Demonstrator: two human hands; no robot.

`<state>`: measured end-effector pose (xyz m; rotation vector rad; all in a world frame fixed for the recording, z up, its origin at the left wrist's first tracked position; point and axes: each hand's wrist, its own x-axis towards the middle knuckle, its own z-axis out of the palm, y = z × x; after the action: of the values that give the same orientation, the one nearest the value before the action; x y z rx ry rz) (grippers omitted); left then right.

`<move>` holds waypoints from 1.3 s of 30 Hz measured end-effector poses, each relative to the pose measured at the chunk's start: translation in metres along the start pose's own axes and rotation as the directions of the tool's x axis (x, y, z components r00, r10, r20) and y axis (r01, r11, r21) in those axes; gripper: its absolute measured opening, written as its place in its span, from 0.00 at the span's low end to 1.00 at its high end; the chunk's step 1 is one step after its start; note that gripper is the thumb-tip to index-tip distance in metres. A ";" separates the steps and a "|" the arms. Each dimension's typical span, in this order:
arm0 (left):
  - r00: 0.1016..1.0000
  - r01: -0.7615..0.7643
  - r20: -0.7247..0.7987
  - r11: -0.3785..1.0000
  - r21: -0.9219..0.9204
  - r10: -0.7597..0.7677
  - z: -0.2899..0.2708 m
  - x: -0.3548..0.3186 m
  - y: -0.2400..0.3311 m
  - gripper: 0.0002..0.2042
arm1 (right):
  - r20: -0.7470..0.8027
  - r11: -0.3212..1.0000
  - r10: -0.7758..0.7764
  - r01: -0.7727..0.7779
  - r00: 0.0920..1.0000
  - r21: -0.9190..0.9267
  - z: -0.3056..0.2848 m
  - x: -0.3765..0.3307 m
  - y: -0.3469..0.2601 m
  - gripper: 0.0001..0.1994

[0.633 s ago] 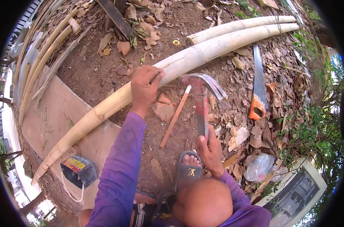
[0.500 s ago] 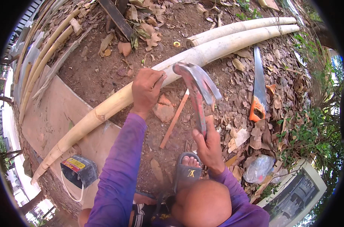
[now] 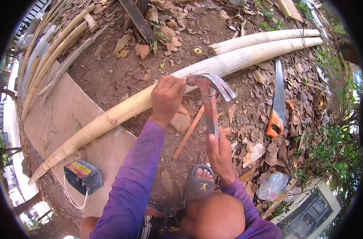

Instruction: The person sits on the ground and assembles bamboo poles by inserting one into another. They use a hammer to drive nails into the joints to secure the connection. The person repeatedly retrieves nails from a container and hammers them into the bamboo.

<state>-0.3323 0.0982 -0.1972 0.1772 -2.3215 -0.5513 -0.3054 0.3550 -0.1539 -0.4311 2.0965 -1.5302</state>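
Observation:
A long pale bamboo pole runs slantwise from the lower left to the upper right. My left hand rests against it near its middle, fingers closed; whatever they pinch, if anything, is hidden. In my right hand is the handle of a claw hammer with worn red paint. The hammer's striking face is right beside my left fingers, at the pole's near edge, and its claw points right. I cannot tell whether the face touches anything.
A second pole lies behind the first. To the right, an orange-handled handsaw lies on dry leaves. A thin wooden strip and a stone are below my left hand. A dark open container stands on a board.
The view has shifted a little, so the scene sits farther right and lower. The hammer head, blurred before, is now sharper and closer to my left fingers. Both hands keep their grip.

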 end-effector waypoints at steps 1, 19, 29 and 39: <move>1.000 0.000 -0.007 1.000 -0.011 0.000 0.001 0.000 0.000 0.07 | -0.011 0.999 0.001 -0.001 1.000 0.048 0.001 -0.001 0.000 0.17; 0.999 -0.032 -0.009 0.999 0.042 0.032 0.000 -0.005 0.001 0.06 | -0.062 0.986 -0.037 0.047 0.997 0.161 0.003 -0.015 0.003 0.17; 0.998 -0.061 0.004 0.993 0.102 0.061 0.001 -0.007 0.000 0.06 | -0.080 0.996 0.085 -0.083 0.993 0.028 0.008 -0.010 0.013 0.17; 0.992 -0.120 0.045 0.980 0.159 0.115 0.000 -0.009 -0.001 0.06 | -0.081 1.000 -0.012 0.013 0.997 0.016 0.016 -0.002 0.031 0.16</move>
<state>-0.3258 0.0997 -0.2032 0.1061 -2.3932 -0.3095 -0.2933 0.3536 -0.1863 -0.3827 2.1447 -1.5952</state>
